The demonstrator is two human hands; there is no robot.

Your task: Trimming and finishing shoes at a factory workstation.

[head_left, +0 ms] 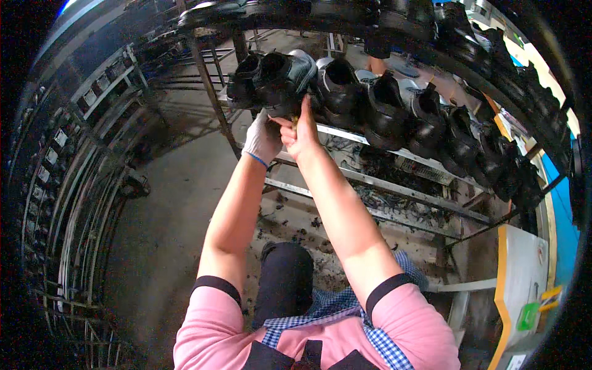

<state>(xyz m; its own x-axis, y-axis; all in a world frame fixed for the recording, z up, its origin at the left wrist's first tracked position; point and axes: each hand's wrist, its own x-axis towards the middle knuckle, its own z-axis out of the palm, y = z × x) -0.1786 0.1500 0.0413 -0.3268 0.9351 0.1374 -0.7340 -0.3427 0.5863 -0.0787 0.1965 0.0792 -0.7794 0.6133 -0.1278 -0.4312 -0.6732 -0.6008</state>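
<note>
Both arms reach forward to a black shoe (276,80) at the left end of a row on the metal rack. My left hand (264,139), in a white glove, is closed at the underside of this shoe, its fingertips partly hidden. Close beside it, my bare right hand (300,137) has one finger raised along the shoe's right side and the others curled toward the glove. Something small and yellowish shows among the curled fingers, too small to name. Another black shoe (244,80) sits just left, and a black shoe (340,86) stands to the right.
More black shoes (425,114) line the rack rightward, with others on an upper shelf (345,21). Lower metal bars (382,185) cross in front of me above a littered floor. At left stands another metal rack (80,172). A white, yellow-edged panel (521,277) stands at right.
</note>
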